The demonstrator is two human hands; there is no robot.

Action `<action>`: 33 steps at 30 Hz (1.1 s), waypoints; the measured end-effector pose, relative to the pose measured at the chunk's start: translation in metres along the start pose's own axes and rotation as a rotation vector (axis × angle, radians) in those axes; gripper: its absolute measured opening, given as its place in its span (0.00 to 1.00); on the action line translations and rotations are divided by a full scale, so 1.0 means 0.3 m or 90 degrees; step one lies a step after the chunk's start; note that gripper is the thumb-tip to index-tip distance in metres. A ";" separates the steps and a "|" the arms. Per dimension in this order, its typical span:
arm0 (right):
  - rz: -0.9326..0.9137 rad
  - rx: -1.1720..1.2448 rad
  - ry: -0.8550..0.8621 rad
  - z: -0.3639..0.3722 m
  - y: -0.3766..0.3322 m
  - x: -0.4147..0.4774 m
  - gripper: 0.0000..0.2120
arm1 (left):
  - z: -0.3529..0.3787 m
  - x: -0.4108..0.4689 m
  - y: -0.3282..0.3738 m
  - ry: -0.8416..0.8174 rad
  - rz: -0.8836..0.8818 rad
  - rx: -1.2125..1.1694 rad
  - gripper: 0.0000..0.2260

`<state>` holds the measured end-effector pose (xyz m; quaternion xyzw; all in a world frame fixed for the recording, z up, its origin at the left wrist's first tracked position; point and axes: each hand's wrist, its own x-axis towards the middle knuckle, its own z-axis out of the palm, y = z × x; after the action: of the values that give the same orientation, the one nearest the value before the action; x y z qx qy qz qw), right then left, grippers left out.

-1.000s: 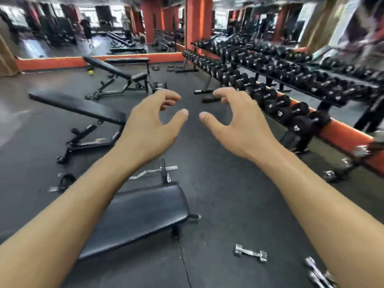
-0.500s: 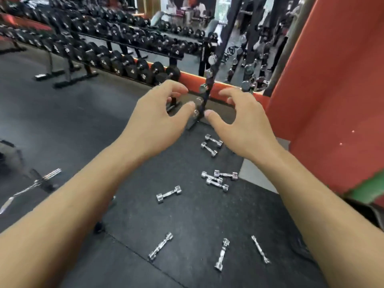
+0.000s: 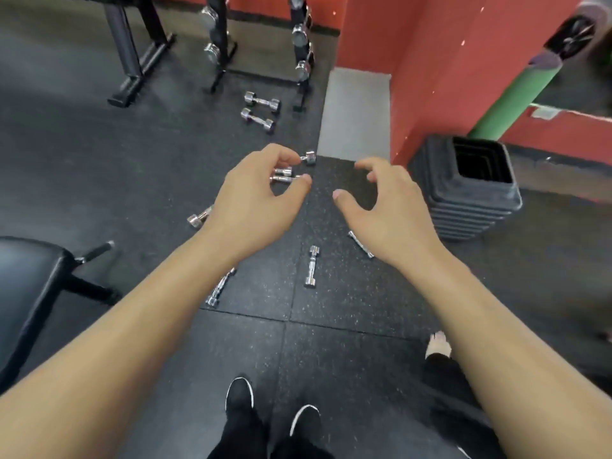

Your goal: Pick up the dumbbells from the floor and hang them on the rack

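A: Head view, hands?
B: Both stretched out over the floor (image 3: 132,167), held apart. Left hand (image 3: 256,202): fingers loosely curved, thumb spread, gripping nothing. Right hand (image 3: 381,207): same curve, empty too.
A: And the dumbbells (image 3: 311,266)?
B: Chrome, scattered on the floor. Pair (image 3: 261,102) side by side just before the foot of the rack (image 3: 221,31). Cluster (image 3: 283,176) near the middle, partly hidden behind the left fingers, not touched as far as can be told. Lone one lying straight between the forearms. Three more half covered: by the left wrist, under the left forearm, under the right hand.
A: Rack itself?
B: Black, upright, at the far edge near the red wall (image 3: 381,34); chrome heads (image 3: 299,34) hung on both posts.
A: Anything else?
B: Bench (image 3: 29,270) at the left, black stack (image 3: 470,193) at the right beside the wall, two black shoes (image 3: 239,395) at the bottom.
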<state>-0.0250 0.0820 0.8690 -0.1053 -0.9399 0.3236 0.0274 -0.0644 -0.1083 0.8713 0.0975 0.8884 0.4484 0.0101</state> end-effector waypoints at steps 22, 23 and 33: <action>0.252 0.023 -0.087 0.637 0.805 0.258 0.26 | 0.850 0.392 -0.663 -0.245 -0.105 0.119 0.09; 0.251 0.019 -0.097 0.693 0.862 0.290 0.27 | 0.901 0.414 -0.723 -0.248 -0.117 0.128 0.09; 0.290 -0.034 -0.253 1.460 1.418 0.420 0.29 | 1.483 0.384 -1.527 -0.322 -0.322 0.151 0.06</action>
<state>-0.1237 0.1722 0.2599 -0.2487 -0.8872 0.3110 -0.2328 -0.2057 0.0011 0.2475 -0.0170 0.8998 0.2873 0.3281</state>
